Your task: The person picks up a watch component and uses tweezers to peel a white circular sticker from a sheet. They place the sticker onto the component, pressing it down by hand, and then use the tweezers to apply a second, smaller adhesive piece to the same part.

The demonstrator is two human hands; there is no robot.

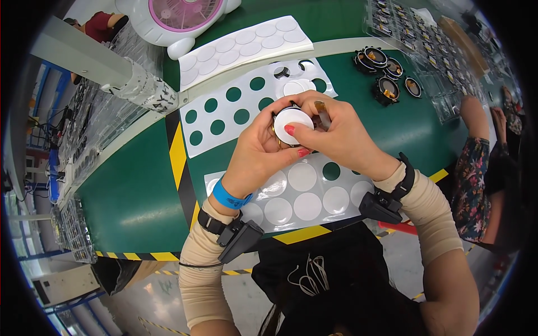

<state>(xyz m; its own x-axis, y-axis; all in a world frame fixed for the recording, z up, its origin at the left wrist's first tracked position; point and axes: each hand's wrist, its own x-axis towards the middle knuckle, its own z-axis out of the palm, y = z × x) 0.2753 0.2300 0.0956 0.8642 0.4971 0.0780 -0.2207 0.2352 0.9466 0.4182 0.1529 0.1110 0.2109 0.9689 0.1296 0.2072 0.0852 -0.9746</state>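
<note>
Over the middle of the green table, I hold a small round black-rimmed device [275,127] between both hands. A white round sticker [289,116] covers its upper face. My left hand [252,143] is closed around the device's left and near sides. My right hand [347,131] grips it from the right, with its thumb lying on the sticker. An amber ribbon strip [322,113] stands out beside the right fingers. Beneath my hands lies a sheet of white round stickers [307,206], with one gap showing green.
Beyond my hands is a white sheet [198,120] with round holes, then a sheet of white discs [245,51]. Several round devices [386,89] sit at the right, near clear plastic trays [426,42]. A white-and-pink fan [162,28] stands far left. Another person's arm [475,120] is at right.
</note>
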